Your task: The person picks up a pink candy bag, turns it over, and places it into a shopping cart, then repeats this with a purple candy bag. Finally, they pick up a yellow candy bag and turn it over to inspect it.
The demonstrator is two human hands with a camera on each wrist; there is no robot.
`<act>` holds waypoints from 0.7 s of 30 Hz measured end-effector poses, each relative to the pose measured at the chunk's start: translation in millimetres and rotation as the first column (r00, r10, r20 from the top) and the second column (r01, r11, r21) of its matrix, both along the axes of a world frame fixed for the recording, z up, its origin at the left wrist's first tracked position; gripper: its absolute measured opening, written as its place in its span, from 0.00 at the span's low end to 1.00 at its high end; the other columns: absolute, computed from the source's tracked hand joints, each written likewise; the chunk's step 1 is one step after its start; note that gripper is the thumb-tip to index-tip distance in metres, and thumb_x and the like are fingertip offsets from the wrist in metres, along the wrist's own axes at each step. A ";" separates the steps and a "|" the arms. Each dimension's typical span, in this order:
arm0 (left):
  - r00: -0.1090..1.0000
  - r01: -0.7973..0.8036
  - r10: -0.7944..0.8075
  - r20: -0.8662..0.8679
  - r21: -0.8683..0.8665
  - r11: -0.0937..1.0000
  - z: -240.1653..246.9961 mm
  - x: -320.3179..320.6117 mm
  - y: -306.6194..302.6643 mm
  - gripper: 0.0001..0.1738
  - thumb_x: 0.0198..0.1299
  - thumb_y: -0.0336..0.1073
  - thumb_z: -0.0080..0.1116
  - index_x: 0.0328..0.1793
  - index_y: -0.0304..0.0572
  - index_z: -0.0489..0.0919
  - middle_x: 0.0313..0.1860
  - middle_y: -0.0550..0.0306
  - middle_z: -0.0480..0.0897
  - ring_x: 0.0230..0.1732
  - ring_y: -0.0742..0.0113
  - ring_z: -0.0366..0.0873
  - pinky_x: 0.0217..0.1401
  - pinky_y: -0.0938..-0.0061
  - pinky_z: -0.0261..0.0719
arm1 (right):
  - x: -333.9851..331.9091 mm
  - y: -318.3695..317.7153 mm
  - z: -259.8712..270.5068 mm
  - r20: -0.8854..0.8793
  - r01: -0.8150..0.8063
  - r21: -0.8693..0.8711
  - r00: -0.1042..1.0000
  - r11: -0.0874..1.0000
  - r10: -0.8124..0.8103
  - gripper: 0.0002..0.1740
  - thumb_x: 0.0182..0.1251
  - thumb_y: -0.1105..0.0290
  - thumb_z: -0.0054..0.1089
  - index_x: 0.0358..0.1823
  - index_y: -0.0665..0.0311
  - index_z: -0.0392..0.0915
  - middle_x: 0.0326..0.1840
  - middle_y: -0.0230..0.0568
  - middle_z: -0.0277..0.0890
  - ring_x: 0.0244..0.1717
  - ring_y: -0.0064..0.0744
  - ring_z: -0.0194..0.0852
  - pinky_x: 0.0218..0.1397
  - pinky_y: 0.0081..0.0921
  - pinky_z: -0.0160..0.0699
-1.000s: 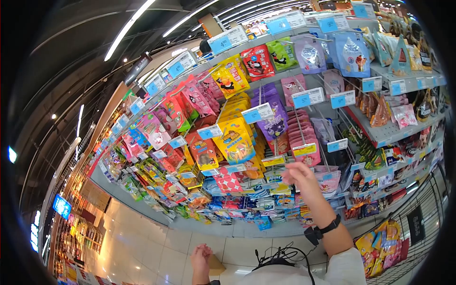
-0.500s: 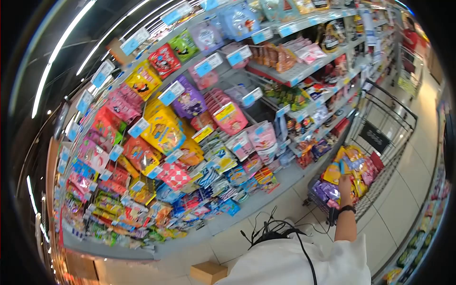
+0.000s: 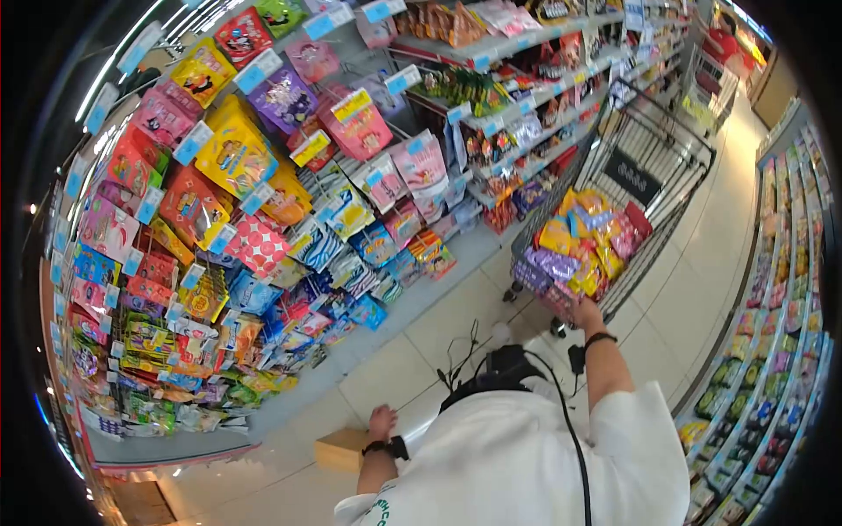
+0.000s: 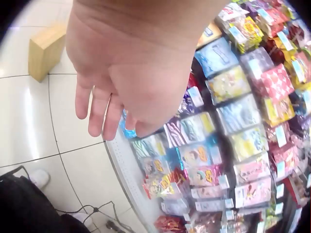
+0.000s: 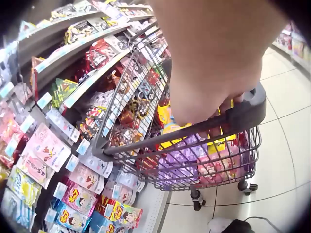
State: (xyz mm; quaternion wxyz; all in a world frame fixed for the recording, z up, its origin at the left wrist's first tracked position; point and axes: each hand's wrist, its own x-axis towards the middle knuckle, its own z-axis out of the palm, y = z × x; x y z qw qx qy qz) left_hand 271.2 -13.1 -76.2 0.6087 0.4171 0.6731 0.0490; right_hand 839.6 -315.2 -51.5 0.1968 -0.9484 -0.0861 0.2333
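Observation:
In the head view my right hand (image 3: 589, 313) is at the near end of a wire shopping cart. The right wrist view shows its fingers curled over the cart's dark handle bar (image 5: 160, 140). Inside the cart lie colourful snack bags, with yellow bags (image 3: 583, 230) heaped over purple bags (image 5: 179, 167). My left hand (image 3: 382, 422) hangs low in front of my body and holds nothing. Its fingers (image 4: 99, 109) are relaxed in the left wrist view, with the bagged sweets (image 4: 238, 114) of the shelf behind them.
Racks of hanging sweets bags (image 3: 237, 145) with price tags line the left side. A cardboard box (image 3: 340, 449) sits on the tiled floor near my left hand. Other shelves (image 3: 772, 351) run along the right. Farther up the aisle are a person in red (image 3: 724, 44) and another cart (image 3: 706, 88).
My right hand has left the shelf front, reached into the cart among the bags, then drawn back to the cart's handle. The head view has swung right towards the cart.

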 end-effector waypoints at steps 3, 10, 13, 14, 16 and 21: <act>0.989 0.149 -0.150 0.000 0.092 0.984 53.2 43.6 -16.8 0.20 0.63 0.46 0.50 0.55 0.42 0.72 0.38 0.56 0.81 0.37 0.67 0.78 0.38 0.68 0.74 | 17.0 -8.6 -11.3 -0.053 -0.052 0.002 0.997 0.999 0.052 0.31 0.68 0.49 0.35 0.47 0.72 0.77 0.48 0.64 0.75 0.54 0.59 0.73 0.59 0.45 0.68; 0.982 0.177 -0.182 -0.049 -0.094 0.980 -3.9 -44.2 -62.3 0.21 0.63 0.46 0.46 0.57 0.43 0.72 0.40 0.54 0.82 0.37 0.63 0.78 0.40 0.66 0.74 | 77.9 -2.5 -18.9 -0.388 -0.368 -0.096 0.870 0.925 0.306 0.24 0.61 0.57 0.48 0.43 0.73 0.79 0.48 0.62 0.77 0.52 0.56 0.76 0.56 0.43 0.73; 0.952 -0.090 -0.002 -0.306 -0.286 0.954 -3.8 -79.3 -108.4 0.17 0.64 0.43 0.45 0.54 0.45 0.73 0.43 0.52 0.81 0.42 0.61 0.77 0.42 0.65 0.75 | 107.3 -2.9 -64.3 -0.462 -0.237 -0.050 0.867 0.970 0.188 0.21 0.57 0.61 0.54 0.43 0.73 0.80 0.47 0.62 0.78 0.49 0.55 0.78 0.52 0.42 0.75; 0.917 -0.192 0.051 -0.395 -0.327 0.925 -4.3 -91.3 -123.8 0.16 0.65 0.43 0.45 0.54 0.46 0.74 0.43 0.51 0.81 0.43 0.61 0.76 0.43 0.65 0.75 | 116.2 2.3 -70.4 -0.475 -0.255 -0.033 0.855 0.966 0.210 0.21 0.56 0.61 0.54 0.43 0.72 0.80 0.46 0.62 0.78 0.48 0.55 0.78 0.51 0.42 0.75; 0.843 0.201 -0.418 -0.339 -0.523 0.828 -14.7 -116.2 -146.4 0.17 0.65 0.41 0.45 0.56 0.44 0.74 0.44 0.52 0.81 0.44 0.64 0.77 0.43 0.68 0.76 | 141.9 -2.2 -123.3 -0.502 -0.585 0.013 0.698 0.811 0.511 0.22 0.57 0.62 0.54 0.47 0.72 0.78 0.46 0.60 0.78 0.48 0.53 0.79 0.47 0.42 0.75; 0.792 0.202 -0.424 -0.438 -0.468 0.860 114.4 -44.2 -179.4 0.17 0.65 0.40 0.45 0.55 0.44 0.74 0.44 0.53 0.81 0.43 0.64 0.77 0.43 0.68 0.76 | 173.9 -10.2 -241.7 -0.414 -0.253 0.227 0.849 0.941 0.328 0.23 0.60 0.62 0.51 0.51 0.73 0.71 0.41 0.51 0.77 0.41 0.46 0.76 0.42 0.42 0.75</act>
